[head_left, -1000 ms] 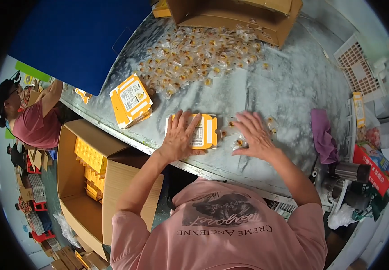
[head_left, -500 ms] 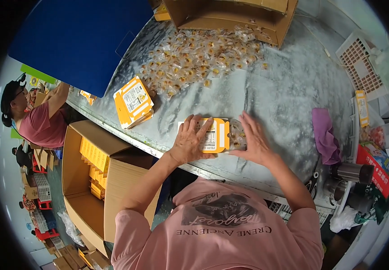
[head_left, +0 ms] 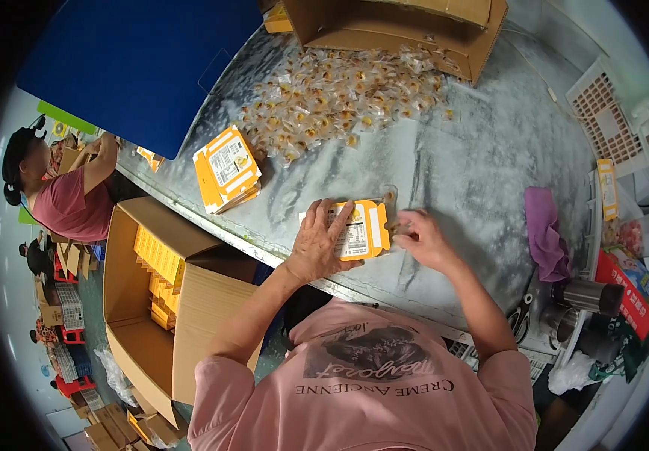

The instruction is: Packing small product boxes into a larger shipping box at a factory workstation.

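Observation:
A small orange and white carton (head_left: 360,231) lies on the grey metal table (head_left: 482,158) in front of me. My left hand (head_left: 318,244) presses flat on its left half. My right hand (head_left: 423,239) pinches at the carton's right end, fingers curled around a small clear-wrapped sweet there. Further back on the table spreads a loose heap of several wrapped yellow sweets (head_left: 339,94). A stack of flat orange cartons (head_left: 226,169) rests at the table's left edge.
An open cardboard box (head_left: 155,293) with orange cartons inside stands below the table on my left. A large cardboard box (head_left: 396,26) sits at the back. A purple cloth (head_left: 546,233), a white basket (head_left: 614,116) and metal cups (head_left: 583,301) are on the right. Another person (head_left: 65,195) works far left.
Both hands have drawn together around the orange carton, which shifted right and toward the table's middle. My right hand closed from flat on the table to pinching at the carton's end.

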`<state>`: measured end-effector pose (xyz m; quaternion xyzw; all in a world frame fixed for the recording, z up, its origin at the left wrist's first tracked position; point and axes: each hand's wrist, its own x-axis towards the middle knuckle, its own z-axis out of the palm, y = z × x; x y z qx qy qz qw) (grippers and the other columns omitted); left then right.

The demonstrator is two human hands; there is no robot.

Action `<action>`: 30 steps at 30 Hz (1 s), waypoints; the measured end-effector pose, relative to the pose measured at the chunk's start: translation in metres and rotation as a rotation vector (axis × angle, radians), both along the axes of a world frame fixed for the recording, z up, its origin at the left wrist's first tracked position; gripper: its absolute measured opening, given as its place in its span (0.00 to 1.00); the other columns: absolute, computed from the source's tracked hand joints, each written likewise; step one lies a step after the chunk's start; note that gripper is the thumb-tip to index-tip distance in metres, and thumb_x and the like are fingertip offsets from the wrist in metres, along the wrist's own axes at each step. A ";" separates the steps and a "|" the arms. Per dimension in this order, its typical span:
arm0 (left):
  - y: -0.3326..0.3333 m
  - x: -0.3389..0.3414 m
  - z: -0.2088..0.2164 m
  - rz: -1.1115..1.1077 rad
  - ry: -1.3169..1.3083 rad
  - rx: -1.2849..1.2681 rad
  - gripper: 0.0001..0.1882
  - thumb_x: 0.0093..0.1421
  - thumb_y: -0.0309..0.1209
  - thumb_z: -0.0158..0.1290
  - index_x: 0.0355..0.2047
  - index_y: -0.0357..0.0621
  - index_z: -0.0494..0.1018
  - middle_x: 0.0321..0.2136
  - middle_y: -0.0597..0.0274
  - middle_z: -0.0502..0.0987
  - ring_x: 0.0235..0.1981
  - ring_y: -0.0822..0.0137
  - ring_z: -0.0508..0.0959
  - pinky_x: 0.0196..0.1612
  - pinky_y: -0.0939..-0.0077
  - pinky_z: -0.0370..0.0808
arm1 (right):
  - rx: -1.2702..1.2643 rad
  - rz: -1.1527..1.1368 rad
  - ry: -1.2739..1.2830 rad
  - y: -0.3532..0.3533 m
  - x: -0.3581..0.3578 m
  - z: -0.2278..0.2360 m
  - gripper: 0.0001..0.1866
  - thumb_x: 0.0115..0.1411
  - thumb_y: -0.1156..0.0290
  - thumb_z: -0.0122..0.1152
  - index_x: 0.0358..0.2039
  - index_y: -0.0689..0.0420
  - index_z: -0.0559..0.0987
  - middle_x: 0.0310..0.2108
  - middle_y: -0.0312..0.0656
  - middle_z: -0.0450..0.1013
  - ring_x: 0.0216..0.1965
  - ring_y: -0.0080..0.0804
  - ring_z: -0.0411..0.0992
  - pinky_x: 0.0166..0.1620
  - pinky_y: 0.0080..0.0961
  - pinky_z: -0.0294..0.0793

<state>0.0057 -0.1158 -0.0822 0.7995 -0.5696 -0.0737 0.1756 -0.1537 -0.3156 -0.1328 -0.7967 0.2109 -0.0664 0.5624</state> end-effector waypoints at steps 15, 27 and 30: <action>0.000 0.004 -0.002 0.048 -0.014 -0.023 0.61 0.36 0.50 0.72 0.67 0.44 0.54 0.56 0.40 0.59 0.57 0.39 0.61 0.60 0.49 0.62 | -0.350 0.091 -0.114 -0.003 0.041 0.011 0.12 0.61 0.80 0.52 0.45 0.63 0.76 0.42 0.47 0.72 0.43 0.43 0.73 0.48 0.32 0.73; -0.028 -0.045 -0.013 0.530 0.102 -0.496 0.62 0.39 0.46 0.72 0.66 0.32 0.48 0.55 0.30 0.56 0.54 0.35 0.60 0.58 0.47 0.59 | 0.201 -0.096 -0.399 0.076 0.008 0.034 0.42 0.65 0.75 0.53 0.70 0.63 0.37 0.60 0.54 0.61 0.59 0.36 0.64 0.60 0.31 0.64; -0.039 -0.052 -0.011 0.435 0.126 -0.504 0.57 0.45 0.43 0.67 0.66 0.30 0.47 0.54 0.31 0.58 0.53 0.38 0.62 0.58 0.49 0.61 | -0.080 -0.324 -0.458 0.063 0.031 0.034 0.41 0.68 0.69 0.49 0.69 0.66 0.35 0.63 0.63 0.55 0.61 0.52 0.62 0.60 0.37 0.64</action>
